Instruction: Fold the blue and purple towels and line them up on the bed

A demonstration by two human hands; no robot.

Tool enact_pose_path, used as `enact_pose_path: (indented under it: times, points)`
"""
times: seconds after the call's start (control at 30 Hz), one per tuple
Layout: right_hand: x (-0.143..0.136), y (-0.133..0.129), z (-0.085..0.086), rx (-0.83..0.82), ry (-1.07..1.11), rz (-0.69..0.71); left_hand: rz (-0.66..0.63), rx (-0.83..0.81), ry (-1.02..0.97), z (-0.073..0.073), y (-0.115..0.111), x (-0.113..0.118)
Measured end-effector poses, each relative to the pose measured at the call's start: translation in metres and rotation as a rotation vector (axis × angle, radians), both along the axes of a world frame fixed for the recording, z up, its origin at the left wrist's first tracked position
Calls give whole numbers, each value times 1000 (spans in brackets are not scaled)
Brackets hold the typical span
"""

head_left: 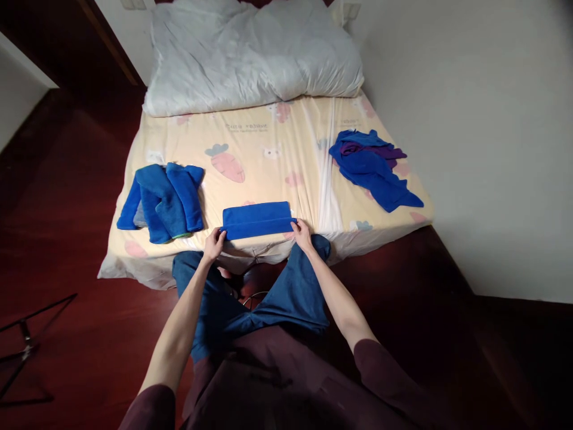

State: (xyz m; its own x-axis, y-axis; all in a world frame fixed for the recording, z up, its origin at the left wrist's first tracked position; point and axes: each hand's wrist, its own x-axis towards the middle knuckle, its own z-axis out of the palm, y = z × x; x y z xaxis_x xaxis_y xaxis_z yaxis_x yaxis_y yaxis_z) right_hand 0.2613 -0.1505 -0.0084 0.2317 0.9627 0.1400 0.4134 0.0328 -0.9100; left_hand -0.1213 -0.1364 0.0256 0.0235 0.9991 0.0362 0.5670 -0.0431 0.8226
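Note:
A blue towel point(257, 220) lies partly folded at the bed's front edge, its near strip doubled over toward the far side. My left hand point(215, 243) pinches the towel's left end, and my right hand point(303, 234) pinches the right end at about the same height. Both hands have thumb and fingers closed on the cloth. To the left of my left hand is a stack of folded blue towels point(165, 203), with a grey one showing underneath. A loose, crumpled heap of blue towels point(371, 167) with a purple cloth point(358, 149) in it lies farther off to the right.
The bed point(268, 161) has a cream sheet printed with carrots and rabbits. Across its far end lies a bulky white quilt point(255, 54). A white wall point(483, 131) runs along the right. Black stand legs point(27, 346) rest on the dark red floor at left.

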Motion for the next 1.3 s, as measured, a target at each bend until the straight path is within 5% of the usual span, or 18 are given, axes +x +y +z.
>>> enact_pose_path:
  times: [0.77,1.3]
  points:
    - [-2,4,-5,-53,-118,-49,118,-23,109,0,4,12]
    - [-3,4,-4,-34,-128,-58,98,-52,70,-2,-1,0]
